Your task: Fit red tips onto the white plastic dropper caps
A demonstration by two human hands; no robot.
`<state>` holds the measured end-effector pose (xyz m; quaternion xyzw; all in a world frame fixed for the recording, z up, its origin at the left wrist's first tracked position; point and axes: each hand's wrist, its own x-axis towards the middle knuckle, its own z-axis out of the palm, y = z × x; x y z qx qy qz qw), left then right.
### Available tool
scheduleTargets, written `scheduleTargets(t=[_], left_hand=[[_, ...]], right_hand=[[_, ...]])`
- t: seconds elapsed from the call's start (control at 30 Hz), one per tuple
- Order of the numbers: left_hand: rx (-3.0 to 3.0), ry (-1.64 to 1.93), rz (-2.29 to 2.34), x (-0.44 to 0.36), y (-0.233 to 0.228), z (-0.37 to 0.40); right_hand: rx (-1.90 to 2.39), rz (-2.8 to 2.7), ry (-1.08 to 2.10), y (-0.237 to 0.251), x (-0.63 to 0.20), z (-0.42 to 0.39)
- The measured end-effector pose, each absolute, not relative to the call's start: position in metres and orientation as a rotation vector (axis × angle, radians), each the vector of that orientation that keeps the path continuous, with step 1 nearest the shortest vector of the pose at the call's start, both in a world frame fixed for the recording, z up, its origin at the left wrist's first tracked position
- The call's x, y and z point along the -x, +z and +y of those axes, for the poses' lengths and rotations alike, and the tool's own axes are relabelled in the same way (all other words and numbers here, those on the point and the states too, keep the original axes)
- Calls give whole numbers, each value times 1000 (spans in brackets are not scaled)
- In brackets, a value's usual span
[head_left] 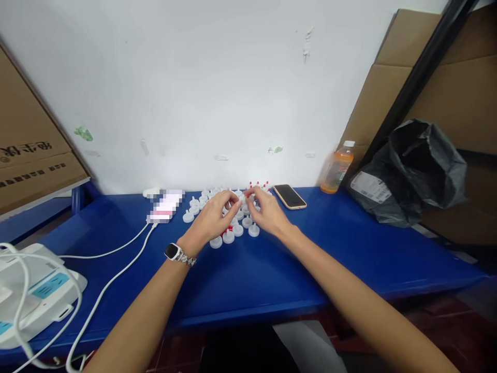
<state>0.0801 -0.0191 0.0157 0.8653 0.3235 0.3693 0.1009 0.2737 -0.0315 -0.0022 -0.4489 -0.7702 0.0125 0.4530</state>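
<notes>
Both my hands meet over a cluster of white nozzle caps (228,237), round screw lids with a thin spout pointing up. My left hand (216,213), with a watch (173,252) on its wrist, is closed with thumb and forefinger pinched on a white nozzle cap (243,201), mostly hidden by the fingers. Against it, my right hand (267,210) pinches a small red tip (247,195). Behind the right hand stand several caps with red tips (258,183) on their spouts. Something red lies under my left hand among the caps.
Right of the caps lies a phone (290,197) on the blue table (240,290). An orange drink bottle (337,168) and a grey plastic bag (411,171) stand farther right. At left are a pixelated device (165,204), white cables (112,280) and a power strip (42,295).
</notes>
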Motion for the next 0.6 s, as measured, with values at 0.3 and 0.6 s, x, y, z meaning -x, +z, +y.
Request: scheduleTargets(t=[0.3,0.6], left_hand=[[-2910,983,1036,-76,13,-24],[-2209,1324,1344,-49,18,-18]], right_hand=[[948,-1732,315,-11,-236,-49],[1190,-1649,79,0,-255,-43]])
